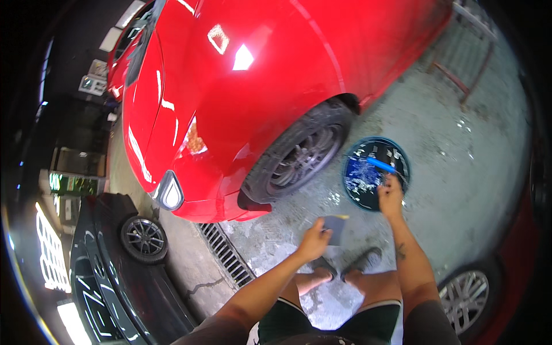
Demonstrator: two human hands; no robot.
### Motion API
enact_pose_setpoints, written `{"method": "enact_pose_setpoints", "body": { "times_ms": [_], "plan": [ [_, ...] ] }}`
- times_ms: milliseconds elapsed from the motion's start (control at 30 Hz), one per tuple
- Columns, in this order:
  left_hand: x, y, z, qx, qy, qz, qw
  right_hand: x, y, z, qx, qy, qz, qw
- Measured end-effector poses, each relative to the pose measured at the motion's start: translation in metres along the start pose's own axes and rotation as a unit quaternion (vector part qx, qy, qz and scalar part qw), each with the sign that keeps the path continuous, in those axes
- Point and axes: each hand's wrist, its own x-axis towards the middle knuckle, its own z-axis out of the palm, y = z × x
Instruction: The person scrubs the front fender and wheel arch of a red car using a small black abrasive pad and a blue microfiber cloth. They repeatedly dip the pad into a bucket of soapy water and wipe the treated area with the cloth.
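Observation:
My left hand (314, 239) is closed on a thin dark grey sheet (334, 230) that looks like sandpaper, with a yellowish patch at its top edge. It is held low, above my feet. Over a round dark bucket (406, 164) of water, my right hand (391, 196) is closed on a blue bar-shaped tool (381, 165), whose exact kind I cannot make out. The bar slants above the water. Beyond my hands stands a red car (270, 75), its front wheel (302, 155) left of the bucket. A mottled orange-brown patch (196, 140) marks its front corner.
A floor drain grate (225, 253) runs left of my feet. At the lower left is a black car (123, 276); another car's wheel (466, 299) is close on my right. A metal stand (460, 77) is at the far right. The concrete floor (437, 218) has wet spots.

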Motion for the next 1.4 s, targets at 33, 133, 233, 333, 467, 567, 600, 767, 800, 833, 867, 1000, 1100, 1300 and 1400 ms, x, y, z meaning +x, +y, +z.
{"method": "enact_pose_setpoints", "body": {
  "times_ms": [33, 133, 233, 333, 467, 567, 600, 767, 800, 833, 867, 1000, 1100, 1300, 1400],
  "plan": [
    [0.031, 0.016, 0.016, 0.045, -0.004, 0.064, 0.997, 0.022, 0.027, 0.015, -0.036, 0.027, 0.011, 0.999],
    [0.128, 0.004, 0.040, 0.081, -0.082, 0.076, 0.990, 0.065, 0.003, 0.053, -0.077, 0.063, -0.014, 0.995],
    [0.197, -0.014, 0.085, 0.240, -0.099, 0.181, 0.949, 0.079, 0.033, 0.073, -0.222, 0.061, -0.017, 0.973],
    [0.240, -0.037, 0.108, 0.364, -0.091, 0.183, 0.909, 0.091, 0.026, 0.069, -0.241, -0.058, 0.024, 0.968],
    [0.250, -0.039, 0.130, 0.397, -0.156, 0.126, 0.896, 0.093, 0.046, 0.056, -0.248, -0.090, 0.028, 0.964],
    [0.260, -0.044, 0.136, 0.459, -0.213, 0.097, 0.857, 0.088, 0.046, 0.064, -0.245, -0.064, 0.020, 0.967],
    [0.263, -0.040, 0.146, 0.489, -0.242, 0.096, 0.833, 0.088, 0.073, 0.068, -0.267, -0.007, -0.023, 0.963],
    [0.246, -0.043, 0.125, 0.290, -0.022, 0.160, 0.943, 0.084, 0.084, 0.049, 0.005, -0.063, 0.008, 0.998],
    [0.247, -0.040, 0.114, 0.228, 0.005, 0.143, 0.963, 0.075, 0.069, 0.039, 0.024, -0.048, 0.001, 0.999],
    [0.248, -0.040, 0.100, 0.216, 0.032, 0.163, 0.962, 0.068, 0.058, 0.034, 0.045, -0.032, -0.005, 0.998],
    [0.252, -0.039, 0.089, 0.202, 0.059, 0.190, 0.959, 0.062, 0.053, 0.030, 0.106, -0.006, -0.038, 0.994],
    [0.241, -0.006, 0.060, -0.032, -0.045, 0.021, 0.998, 0.026, 0.040, 0.006, 0.187, -0.070, 0.096, 0.975],
    [0.235, -0.020, 0.055, -0.189, -0.091, -0.020, 0.978, 0.033, 0.055, -0.002, 0.207, -0.112, 0.076, 0.969],
    [0.227, -0.014, 0.054, -0.291, -0.168, -0.080, 0.939, -0.003, 0.004, -0.010, 0.060, -0.070, -0.218, 0.972],
    [0.228, -0.007, 0.061, -0.272, -0.221, -0.052, 0.935, -0.003, 0.006, 0.006, 0.007, -0.054, -0.287, 0.957]
  ]
}}
